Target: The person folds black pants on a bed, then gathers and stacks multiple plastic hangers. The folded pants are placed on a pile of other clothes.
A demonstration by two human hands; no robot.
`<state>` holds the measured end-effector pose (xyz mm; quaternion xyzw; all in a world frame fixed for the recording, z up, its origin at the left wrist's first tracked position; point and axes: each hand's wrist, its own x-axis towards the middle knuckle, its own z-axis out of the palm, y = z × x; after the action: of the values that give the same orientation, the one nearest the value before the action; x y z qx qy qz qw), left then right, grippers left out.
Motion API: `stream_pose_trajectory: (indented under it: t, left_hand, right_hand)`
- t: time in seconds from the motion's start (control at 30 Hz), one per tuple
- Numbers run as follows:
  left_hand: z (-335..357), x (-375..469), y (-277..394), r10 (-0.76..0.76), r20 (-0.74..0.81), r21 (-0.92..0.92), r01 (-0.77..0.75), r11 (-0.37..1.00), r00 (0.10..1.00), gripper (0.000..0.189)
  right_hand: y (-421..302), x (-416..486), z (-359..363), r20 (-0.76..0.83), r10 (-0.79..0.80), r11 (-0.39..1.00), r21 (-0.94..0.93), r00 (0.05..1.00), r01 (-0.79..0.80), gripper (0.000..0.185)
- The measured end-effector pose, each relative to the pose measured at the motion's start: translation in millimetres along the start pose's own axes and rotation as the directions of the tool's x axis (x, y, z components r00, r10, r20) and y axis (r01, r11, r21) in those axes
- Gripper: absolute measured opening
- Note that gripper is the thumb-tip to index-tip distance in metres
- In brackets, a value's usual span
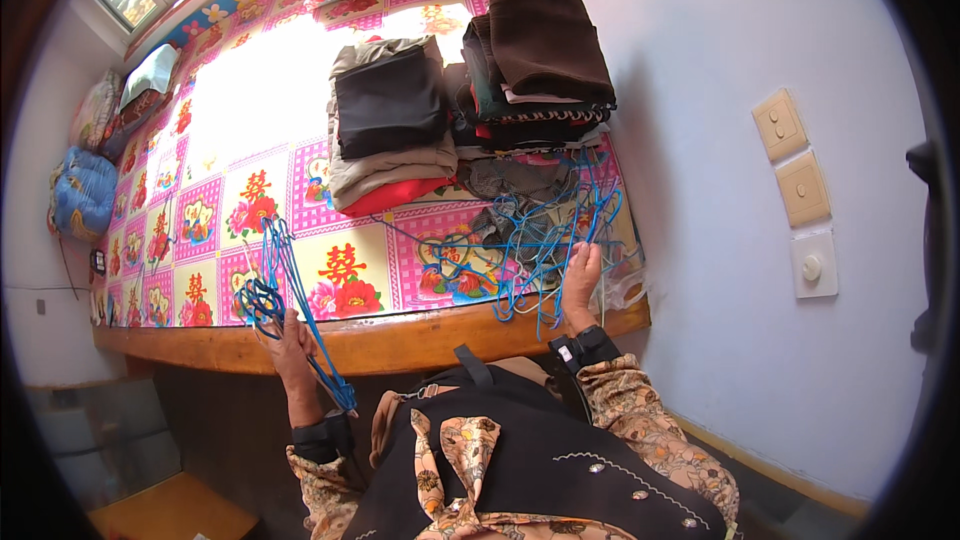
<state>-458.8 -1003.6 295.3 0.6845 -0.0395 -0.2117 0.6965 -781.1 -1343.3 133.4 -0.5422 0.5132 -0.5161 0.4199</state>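
Observation:
My left hand [289, 349] grips a bundle of blue wire clothes hangers [289, 262] over the front edge of the bed. The bundle's hooks and loops stick out above and below my fingers. At the right, my right hand [581, 281] touches a loose tangle of blue hangers [536, 240]; whether its fingers close on any wire is hard to see. Some of these hangers overhang the wooden edge. Beneath the tangle lies a crumpled dark checked cloth [517, 191].
Folded clothes form two stacks: one topped with black cloth [390, 105], a taller one with brown cloth [551, 41] beside the wall. A patterned sheet [352, 270] covers the bed, which has a wooden front edge [360, 349]. Bagged bundles [86, 191] sit far left; wall switches [802, 187] are right.

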Motion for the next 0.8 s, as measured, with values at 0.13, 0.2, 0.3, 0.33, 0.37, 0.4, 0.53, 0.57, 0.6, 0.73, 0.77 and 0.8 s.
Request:
stream_pose_trajectory:
  t: [0.13,0.2,0.3,0.33,0.37,0.4,0.53,0.57,0.6,0.73,0.77,0.8]
  left_hand:
    - [4,8,6,0.003,0.042,0.009,-0.003,1.0,0.999,0.02]
    - [12,11,10,-0.007,0.047,0.0,0.007,1.0,0.999,0.024]
    - [28,14,16,0.062,0.135,-0.009,-0.061,0.998,0.989,0.026]
    - [34,14,18,0.079,0.14,-0.015,-0.078,0.997,0.987,0.025]
    - [41,14,21,0.07,0.145,-0.022,-0.068,0.997,0.987,0.023]
    - [47,13,24,0.127,0.17,-0.011,-0.127,0.992,0.977,0.021]
    - [68,7,37,0.2,0.196,-0.03,-0.198,0.98,0.96,0.019]
    - [71,4,39,0.184,0.177,-0.034,-0.181,0.983,0.967,0.018]
    - [73,2,40,0.176,0.149,-0.051,-0.171,0.984,0.973,0.018]
    - [71,-8,39,0.135,0.06,-0.146,-0.125,0.981,0.989,0.028]
    - [66,-9,39,0.176,0.049,-0.154,-0.167,0.974,0.983,0.029]
    - [63,-11,39,0.173,0.026,-0.147,-0.167,0.975,0.985,0.031]
  right_hand:
    - [-72,-36,0,0.257,0.235,0.873,0.369,0.938,-0.32,0.025]
    - [-106,-52,9,0.371,0.245,0.869,0.325,0.896,-0.372,0.023]
    - [-146,-70,38,0.571,0.129,0.868,0.33,0.811,-0.371,0.02]
    - [-157,-76,51,0.627,0.085,0.86,0.347,0.774,-0.375,0.019]
    - [-167,-83,64,0.678,0.039,0.85,0.364,0.734,-0.382,0.018]
    - [-177,-92,79,0.7,0.013,0.839,0.38,0.714,-0.388,0.017]
    - [-209,-131,134,0.793,-0.025,0.857,0.33,0.609,-0.395,0.018]
    - [-216,-142,144,0.808,-0.039,0.872,0.315,0.588,-0.374,0.018]
    - [-221,-154,152,0.822,-0.047,0.884,0.3,0.568,-0.36,0.019]
    - [-232,-193,173,0.825,-0.132,0.951,0.261,0.549,-0.164,0.02]
    - [-232,-200,174,0.822,-0.14,0.955,0.259,0.552,-0.143,0.02]
    - [-231,-205,175,0.809,-0.2,0.969,0.245,0.552,-0.009,0.019]
